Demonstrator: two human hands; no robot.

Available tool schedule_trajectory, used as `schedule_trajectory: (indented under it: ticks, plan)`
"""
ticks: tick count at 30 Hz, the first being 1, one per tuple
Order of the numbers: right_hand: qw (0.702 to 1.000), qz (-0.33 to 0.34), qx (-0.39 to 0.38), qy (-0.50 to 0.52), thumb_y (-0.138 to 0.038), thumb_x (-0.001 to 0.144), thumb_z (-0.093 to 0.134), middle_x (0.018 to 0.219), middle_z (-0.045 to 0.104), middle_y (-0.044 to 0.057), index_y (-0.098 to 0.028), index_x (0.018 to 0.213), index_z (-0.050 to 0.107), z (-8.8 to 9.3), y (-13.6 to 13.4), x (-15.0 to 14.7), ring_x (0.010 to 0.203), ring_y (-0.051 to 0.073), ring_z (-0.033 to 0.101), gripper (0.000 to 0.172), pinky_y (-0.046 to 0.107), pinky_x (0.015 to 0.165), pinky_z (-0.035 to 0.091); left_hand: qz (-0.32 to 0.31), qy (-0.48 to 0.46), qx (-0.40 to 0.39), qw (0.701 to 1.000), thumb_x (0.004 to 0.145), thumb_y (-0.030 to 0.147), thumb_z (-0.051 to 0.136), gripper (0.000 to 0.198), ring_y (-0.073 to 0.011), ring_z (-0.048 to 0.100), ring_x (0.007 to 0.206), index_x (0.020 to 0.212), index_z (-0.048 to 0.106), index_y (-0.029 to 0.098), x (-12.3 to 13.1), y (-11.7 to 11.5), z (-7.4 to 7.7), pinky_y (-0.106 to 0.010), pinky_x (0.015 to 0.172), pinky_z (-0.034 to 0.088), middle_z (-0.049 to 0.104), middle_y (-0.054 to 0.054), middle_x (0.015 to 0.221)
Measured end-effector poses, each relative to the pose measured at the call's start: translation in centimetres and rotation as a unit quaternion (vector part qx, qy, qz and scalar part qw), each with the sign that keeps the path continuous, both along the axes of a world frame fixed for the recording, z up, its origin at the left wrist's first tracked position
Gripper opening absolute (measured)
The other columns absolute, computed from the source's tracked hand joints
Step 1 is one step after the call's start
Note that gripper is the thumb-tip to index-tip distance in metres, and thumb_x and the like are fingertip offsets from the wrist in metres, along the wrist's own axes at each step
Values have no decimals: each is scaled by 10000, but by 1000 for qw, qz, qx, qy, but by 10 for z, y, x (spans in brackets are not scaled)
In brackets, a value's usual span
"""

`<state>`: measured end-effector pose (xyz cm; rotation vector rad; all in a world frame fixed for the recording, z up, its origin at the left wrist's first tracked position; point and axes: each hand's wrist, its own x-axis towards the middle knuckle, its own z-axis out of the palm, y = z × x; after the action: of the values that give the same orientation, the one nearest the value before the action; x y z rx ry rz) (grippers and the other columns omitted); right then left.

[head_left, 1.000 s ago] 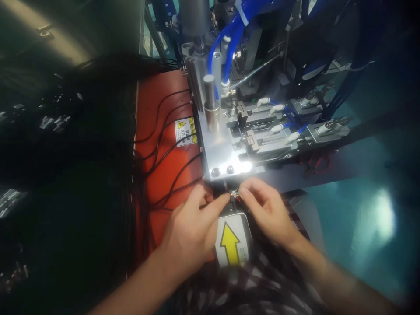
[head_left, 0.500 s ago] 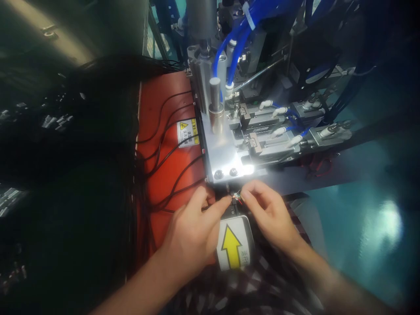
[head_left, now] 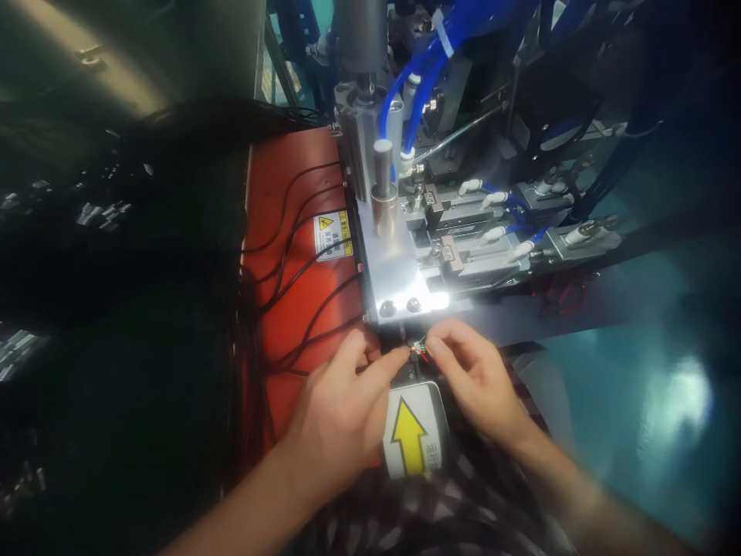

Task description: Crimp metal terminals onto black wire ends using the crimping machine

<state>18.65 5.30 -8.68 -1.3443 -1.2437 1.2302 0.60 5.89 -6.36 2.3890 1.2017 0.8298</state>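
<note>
Between my two hands a cable end fans out into thin coloured wires, red and green among them. My left hand is closed, thumb and index finger pinching the cable just left of the fanned wires. At their right side my right hand is closed too, its thumb and fingertips pressed together on the wire tips. The hands are just in front of the metal press block and behind a plate with a yellow arrow. My fingers hide most of the cable.
Several black cables run across an orange-red surface on the left, past a warning label. Pneumatic cylinders with blue hoses stand beyond the block. Dark piled cables with shiny connectors lie far left.
The hands hold nearly the same pose at the wires. The view has shifted very slightly, with the machine appearing a little further right.
</note>
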Motion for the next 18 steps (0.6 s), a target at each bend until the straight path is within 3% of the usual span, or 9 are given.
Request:
schedule_trajectory:
  ticks: [7, 14, 18]
  plan:
    - [999, 10, 8, -39, -256, 939, 497, 718, 492, -7, -196, 767, 514, -1, -3, 1, 661, 135, 473, 183, 249, 589, 402, -1, 7, -2, 1000, 843, 35, 490, 326, -106, 518, 648, 1102, 668, 124, 0, 1, 1, -218, 555, 489, 517, -59, 856]
    - [1000, 5, -12, -1, -270, 913, 516, 691, 486, -10, -201, 739, 506, 3, 3, 0, 633, 135, 467, 188, 241, 562, 421, -1, 5, 9, 1000, 834, 9, 477, 341, -103, 533, 644, 1094, 667, 119, 1, 1, 1, -214, 557, 491, 518, -59, 858]
    - [999, 5, -8, -52, -249, 919, 497, 704, 502, -4, -200, 744, 505, 6, 1, 0, 652, 141, 485, 182, 256, 589, 419, 1, 4, 4, 1000, 824, -3, 481, 358, -121, 568, 698, 1110, 658, 120, 1, 1, -2, -228, 593, 515, 526, -66, 869]
